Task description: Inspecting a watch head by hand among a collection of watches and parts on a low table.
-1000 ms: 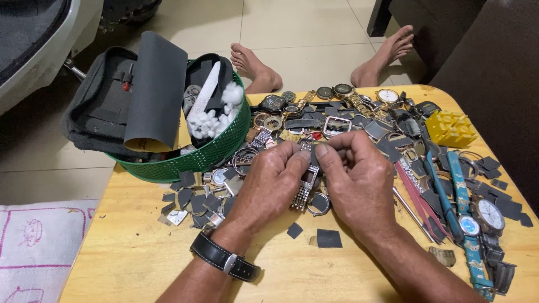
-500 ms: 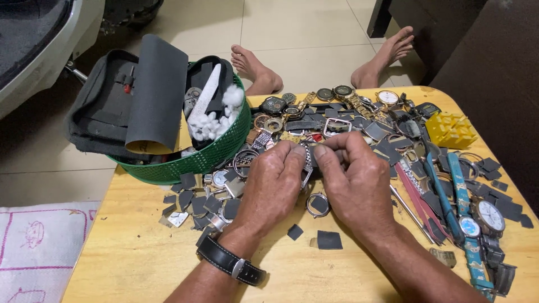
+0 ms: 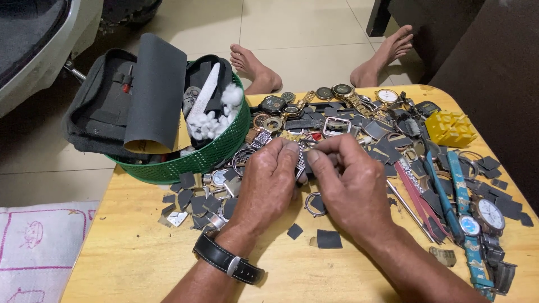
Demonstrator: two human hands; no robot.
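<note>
Pinching the metal watch band (image 3: pixel 301 163) at frame centre between left hand (image 3: pixel 269 185) and right hand (image 3: pixel 351 188), we judge it light, linked, floppy; hold its edges.

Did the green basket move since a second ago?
No. The green basket sits at the same far-left corner of the wooden table, its rim the same way beside the scattered dark scraps.

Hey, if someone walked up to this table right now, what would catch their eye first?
Probably the two hands at the table's centre, left hand and right hand, pinching a small metal watch band between them. Around them sprawls a clutter of watches and dark cut scraps, with a green basket of tools at the back left.
</note>
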